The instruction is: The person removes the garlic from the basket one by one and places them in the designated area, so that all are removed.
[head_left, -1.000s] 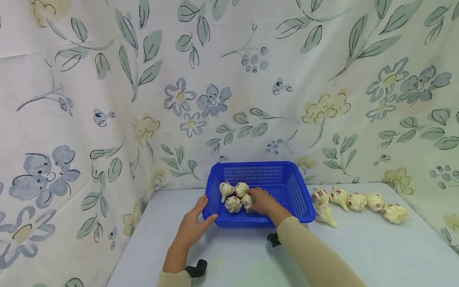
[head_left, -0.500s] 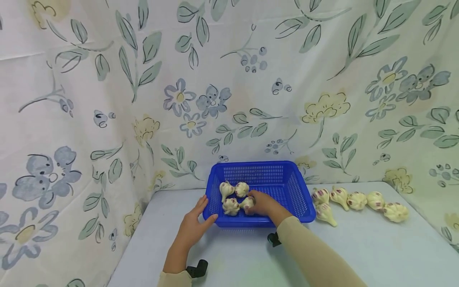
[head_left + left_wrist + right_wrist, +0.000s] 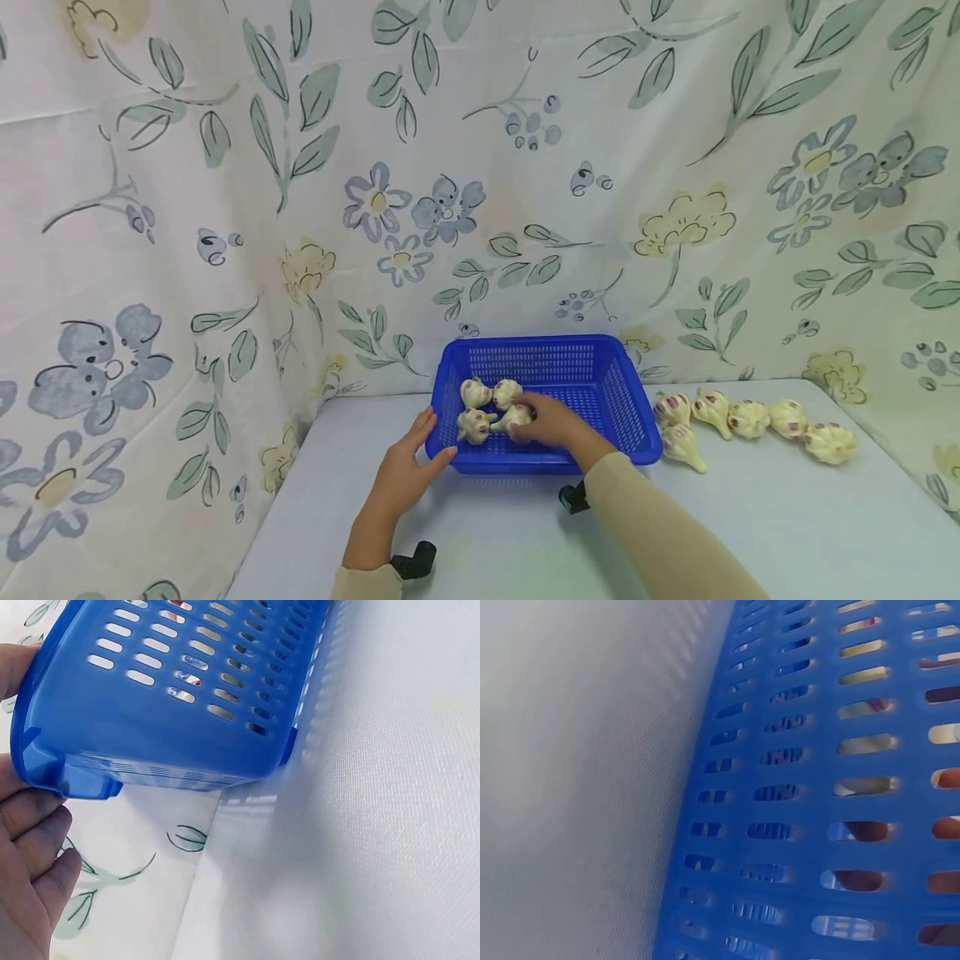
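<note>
Right hand (image 3: 553, 421) has its fingers curled about a garlic bulb (image 3: 510, 423) inside the basket (image 3: 525, 465), just beside three other bulbs (image 3: 474, 427) toward its left end. Left hand (image 3: 403, 473), fingers loosely spread, touches the basket's near left corner. Six more bulbs (image 3: 748, 419) lie on the desk (image 3: 495, 542) to the basket's right.

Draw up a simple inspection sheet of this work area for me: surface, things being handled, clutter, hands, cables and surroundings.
Surface: pale tabletop.
Things: blue basket with four garlic bulbs inside, counting the held bulb; six loose bulbs on the tabletop, right of the basket.
Clutter: nothing seen.
Hands: left hand touches the basket's left rim; right hand holds a bulb inside the basket.
Cables: nothing seen.
Surroundings: floral cloth behind.
</note>
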Action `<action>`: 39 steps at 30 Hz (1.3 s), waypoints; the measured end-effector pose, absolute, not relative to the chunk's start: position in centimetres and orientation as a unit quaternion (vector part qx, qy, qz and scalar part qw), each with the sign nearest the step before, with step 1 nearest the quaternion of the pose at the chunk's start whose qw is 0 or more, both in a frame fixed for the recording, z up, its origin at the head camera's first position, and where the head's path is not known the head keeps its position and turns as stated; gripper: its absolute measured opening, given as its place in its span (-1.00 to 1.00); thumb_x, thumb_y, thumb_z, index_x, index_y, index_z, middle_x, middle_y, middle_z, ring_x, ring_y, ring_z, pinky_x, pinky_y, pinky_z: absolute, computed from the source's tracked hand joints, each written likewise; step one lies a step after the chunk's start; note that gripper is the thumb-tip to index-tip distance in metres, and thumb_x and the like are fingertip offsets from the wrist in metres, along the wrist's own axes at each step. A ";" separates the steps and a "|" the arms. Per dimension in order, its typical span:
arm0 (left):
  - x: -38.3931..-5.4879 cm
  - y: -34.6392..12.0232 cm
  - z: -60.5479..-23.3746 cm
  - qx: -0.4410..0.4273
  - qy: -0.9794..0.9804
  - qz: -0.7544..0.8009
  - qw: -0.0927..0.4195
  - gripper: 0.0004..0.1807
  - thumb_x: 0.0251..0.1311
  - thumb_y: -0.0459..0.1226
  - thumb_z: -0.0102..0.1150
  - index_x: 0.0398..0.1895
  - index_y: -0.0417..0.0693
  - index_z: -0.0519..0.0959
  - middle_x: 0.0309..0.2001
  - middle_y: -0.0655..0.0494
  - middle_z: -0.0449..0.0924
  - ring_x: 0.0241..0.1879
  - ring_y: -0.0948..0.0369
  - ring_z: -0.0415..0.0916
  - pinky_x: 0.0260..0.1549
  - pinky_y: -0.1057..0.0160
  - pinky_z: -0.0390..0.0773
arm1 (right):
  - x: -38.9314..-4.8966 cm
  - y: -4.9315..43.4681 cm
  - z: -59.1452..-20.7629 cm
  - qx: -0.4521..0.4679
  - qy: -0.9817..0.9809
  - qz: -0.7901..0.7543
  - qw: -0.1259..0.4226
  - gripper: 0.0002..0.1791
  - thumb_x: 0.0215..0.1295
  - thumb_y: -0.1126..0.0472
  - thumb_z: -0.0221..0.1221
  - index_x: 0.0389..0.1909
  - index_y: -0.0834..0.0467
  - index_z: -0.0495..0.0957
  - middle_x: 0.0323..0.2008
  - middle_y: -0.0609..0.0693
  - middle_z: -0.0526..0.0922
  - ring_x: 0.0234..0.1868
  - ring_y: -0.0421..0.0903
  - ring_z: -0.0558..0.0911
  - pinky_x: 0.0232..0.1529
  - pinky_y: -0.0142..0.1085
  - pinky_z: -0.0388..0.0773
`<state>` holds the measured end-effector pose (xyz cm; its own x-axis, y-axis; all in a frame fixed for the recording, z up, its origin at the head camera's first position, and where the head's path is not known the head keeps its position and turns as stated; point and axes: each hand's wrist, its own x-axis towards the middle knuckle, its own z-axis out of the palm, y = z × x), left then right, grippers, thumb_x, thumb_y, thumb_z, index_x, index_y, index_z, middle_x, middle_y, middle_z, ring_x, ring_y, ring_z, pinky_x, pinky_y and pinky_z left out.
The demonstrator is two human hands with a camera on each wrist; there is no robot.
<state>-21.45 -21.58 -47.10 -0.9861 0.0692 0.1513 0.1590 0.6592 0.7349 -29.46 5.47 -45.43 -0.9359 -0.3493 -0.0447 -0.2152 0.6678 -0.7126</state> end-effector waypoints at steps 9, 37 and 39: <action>-21.5 -21.4 -46.8 -0.065 -0.908 -0.410 0.059 -0.07 0.16 0.23 0.23 0.51 0.04 0.20 0.55 0.28 0.02 0.54 0.10 -0.02 0.39 -0.09 0.16 | -29.7 5.6 -45.0 -0.160 0.900 -0.396 0.080 -0.37 0.19 -0.03 0.30 0.29 0.01 0.48 0.13 0.07 0.59 0.01 -0.01 0.56 0.06 0.00 0.56; -21.2 -21.0 -47.6 -0.113 -0.930 -0.326 0.130 -0.20 0.34 0.10 0.09 0.50 -0.14 0.19 0.56 0.03 0.03 0.54 -0.04 -0.03 0.41 -0.18 0.12 | -28.7 6.6 -43.9 -0.149 0.845 -0.514 -0.005 -0.33 0.25 -0.01 0.31 0.38 -0.06 0.37 0.26 0.01 0.50 0.20 0.06 0.54 0.03 -0.06 0.62; -21.3 -21.0 -47.7 -0.117 -0.934 -0.305 0.142 -0.22 0.36 0.07 0.08 0.49 -0.16 0.19 0.55 0.02 0.04 0.54 -0.03 -0.03 0.44 -0.17 0.05 | -28.6 6.7 -43.7 -0.149 0.844 -0.515 -0.010 -0.34 0.26 -0.01 0.30 0.38 -0.07 0.37 0.27 0.01 0.49 0.22 0.07 0.53 0.06 -0.04 0.61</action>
<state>-21.33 -20.98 -47.67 -0.9323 0.1332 0.3362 0.3058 0.7866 0.5365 -28.60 6.74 -43.73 -0.9553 -0.2420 0.1697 -0.2617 0.4257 -0.8662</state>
